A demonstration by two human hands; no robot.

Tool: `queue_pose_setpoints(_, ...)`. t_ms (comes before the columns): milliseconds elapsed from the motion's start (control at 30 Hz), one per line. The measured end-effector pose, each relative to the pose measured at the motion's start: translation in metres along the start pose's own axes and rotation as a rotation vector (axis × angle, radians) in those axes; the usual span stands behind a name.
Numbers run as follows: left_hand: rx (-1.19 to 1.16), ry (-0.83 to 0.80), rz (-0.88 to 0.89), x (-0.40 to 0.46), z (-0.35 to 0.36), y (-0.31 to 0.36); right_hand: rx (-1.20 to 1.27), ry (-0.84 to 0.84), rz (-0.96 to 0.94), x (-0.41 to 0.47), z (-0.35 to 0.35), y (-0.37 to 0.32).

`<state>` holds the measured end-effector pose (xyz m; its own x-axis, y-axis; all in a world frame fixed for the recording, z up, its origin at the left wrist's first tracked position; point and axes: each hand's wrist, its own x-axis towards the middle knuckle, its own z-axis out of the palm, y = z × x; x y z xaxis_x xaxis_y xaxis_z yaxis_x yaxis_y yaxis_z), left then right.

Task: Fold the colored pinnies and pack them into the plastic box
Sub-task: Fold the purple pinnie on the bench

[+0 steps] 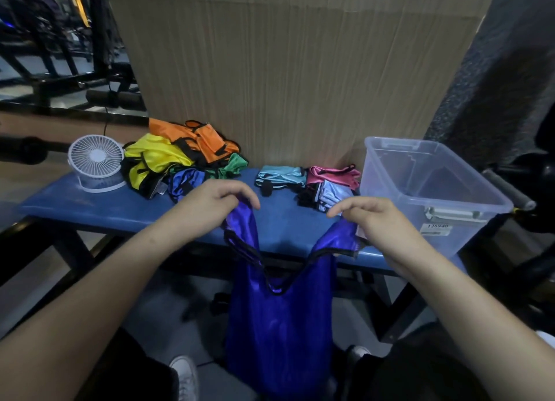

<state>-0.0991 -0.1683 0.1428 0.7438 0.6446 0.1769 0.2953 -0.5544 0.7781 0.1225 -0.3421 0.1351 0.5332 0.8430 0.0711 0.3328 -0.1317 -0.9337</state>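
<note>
Here, in the head view, the plastic box (pixel 432 190) stands at the right end of the blue bench (pixel 90 208), a clear, straight-walled tub with a grey latch and a small white label on its near wall; nothing can be seen inside it through the see-through sides. Just left of the box lie three folded pinnies: a pink pinny (pixel 333 173) nearest the box, a light blue pinny (pixel 280 175) beside that, and a pale blue pinny (pixel 330 196) in front of the pink one, all with black trim. Farther left of the box, a loose heap of unfolded pinnies (pixel 180 157) mixes orange, yellow, green and blue cloth, crumpled and glossy. A round white fan (pixel 96 160) with a slatted grille sits at the far left of the bench, well apart from the box.

The left hand (pixel 213 202) has its fingers curled down, pinching one shoulder strap of the dark blue pinny (pixel 279 316). The right hand (pixel 369 217) likewise pinches the other strap, fingers bent, close to the box's near left corner. The dark blue pinny is shiny, smooth fabric edged in black binding, its neckline a deep U; it hangs from both hands in front of the bench's near edge, left of the box, down toward the floor.
</note>
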Motion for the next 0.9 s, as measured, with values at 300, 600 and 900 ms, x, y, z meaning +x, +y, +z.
queue_pose_setpoints(300, 0.36, -0.119, 0.201, 0.004, 0.0, -0.012, -0.434, -0.408, -0.12, 0.0, -0.006, 0.002)
queue_pose_setpoints(600, 0.481, 0.15, 0.26, 0.011, -0.009, -0.026, -0.821, 0.091, -0.315, 0.004, 0.001, 0.004)
queue_pose_setpoints(900, 0.381, 0.251, 0.116, 0.015, -0.019, -0.015, -1.076, 0.27, -0.469, 0.017, -0.012, -0.004)
